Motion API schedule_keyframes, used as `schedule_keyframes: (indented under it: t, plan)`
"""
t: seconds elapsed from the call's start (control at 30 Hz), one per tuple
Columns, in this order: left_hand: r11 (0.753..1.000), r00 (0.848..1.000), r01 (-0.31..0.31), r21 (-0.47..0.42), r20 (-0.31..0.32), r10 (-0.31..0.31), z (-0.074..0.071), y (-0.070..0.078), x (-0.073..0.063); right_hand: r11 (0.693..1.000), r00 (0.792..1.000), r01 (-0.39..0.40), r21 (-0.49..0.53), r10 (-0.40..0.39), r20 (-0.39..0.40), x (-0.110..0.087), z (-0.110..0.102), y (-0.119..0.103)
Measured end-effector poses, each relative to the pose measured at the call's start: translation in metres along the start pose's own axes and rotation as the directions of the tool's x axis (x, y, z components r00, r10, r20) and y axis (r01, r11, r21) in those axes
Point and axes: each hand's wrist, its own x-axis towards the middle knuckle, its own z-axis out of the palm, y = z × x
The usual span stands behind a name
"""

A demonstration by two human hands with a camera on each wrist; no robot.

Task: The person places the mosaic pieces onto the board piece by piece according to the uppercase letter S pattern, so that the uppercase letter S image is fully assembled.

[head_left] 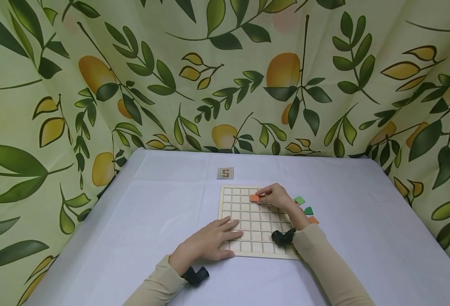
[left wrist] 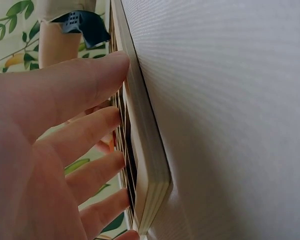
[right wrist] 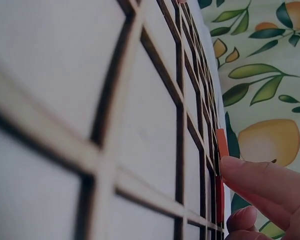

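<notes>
Right hand: the right hand (head_left: 276,197) is pinching an orange tile (head_left: 254,198) between thumb and fingertips, pressing it down onto the wooden grid board (head_left: 230,250).
Left hand: the left hand (head_left: 209,243) is lying flat on the board's near left corner, fingers straight and slightly spread, steadying it.
Tile position: the orange tile is sitting in the second row from the far edge, around the middle columns, touching the grid.
Tile orientation: it is lying flat; its shape looks roughly square, so no clear long axis is showing, and the fingers are hiding its right edge.
Progress: judging by the board, this is the only piece on it; every other visible cell is showing bare, so the work seems to be just starting.
Remaining: a light green piece (head_left: 299,200), a dark green piece (head_left: 308,211) and another orange piece (head_left: 313,219) are waiting on the white tablecloth (head_left: 152,204) just right of the board.
Reference: a small pattern card (head_left: 225,173) is lying beyond the board's far edge.
</notes>
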Motion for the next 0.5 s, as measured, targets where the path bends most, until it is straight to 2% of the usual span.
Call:
schedule_keyframes:
  t: [0.2, 0.5]
  plan:
    - [0.999, 0.999, -0.034, 0.032, -0.025, 0.035, 0.0018, -0.0021, -0.0002, 1.000, 1.000, 0.004, -0.023, -0.004, -0.005, -0.0002, 0.0008, 0.0010]
    - [0.999, 0.999, -0.032, 0.029, -0.032, 0.033, 0.0016, -0.0023, -0.0009, 0.999, 0.999, -0.035, -0.021, 0.035, -0.004, 0.0007, 0.0015, 0.0021]
